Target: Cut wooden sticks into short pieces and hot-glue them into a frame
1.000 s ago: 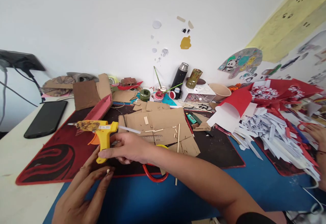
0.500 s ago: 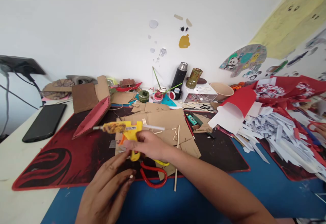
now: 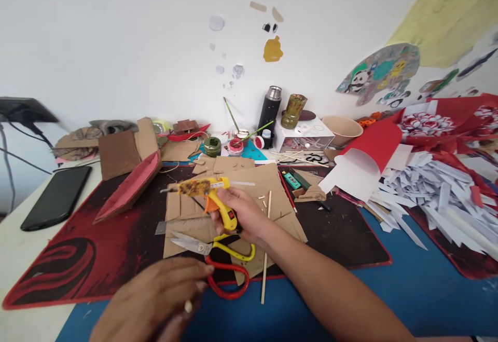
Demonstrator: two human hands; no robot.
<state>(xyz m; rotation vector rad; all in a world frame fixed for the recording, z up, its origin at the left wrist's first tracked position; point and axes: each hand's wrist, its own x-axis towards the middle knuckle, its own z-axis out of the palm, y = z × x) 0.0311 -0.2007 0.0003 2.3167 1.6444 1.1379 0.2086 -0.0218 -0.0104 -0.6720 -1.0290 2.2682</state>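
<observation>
My right hand [image 3: 241, 209] grips a yellow hot glue gun [image 3: 222, 208] by its handle, the nozzle pointing left and a clear glue stick [image 3: 241, 183] poking out of the back. My left hand [image 3: 155, 292] is lower and nearer to me, fingers curled. The pale end of a small wooden stick [image 3: 188, 306] shows between its fingers; the rest is hidden. Beside that hand lie scissors [image 3: 206, 248] with one red and one yellow handle, blades pointing left over cardboard [image 3: 254, 178]. A long thin wooden stick [image 3: 264, 264] lies to their right.
On the left are a phone [image 3: 56, 196] and a pink-lined cardboard boat shape [image 3: 130, 186]. Paint jars [image 3: 212, 147], a black thermos [image 3: 270, 108] and a white box [image 3: 303, 135] stand at the back. Paper strips [image 3: 451, 191] are heaped on the right.
My right hand has moved slightly right with the glue gun, and its handle shows more. My left hand has drawn down and left, uncovering the scissors' blades.
</observation>
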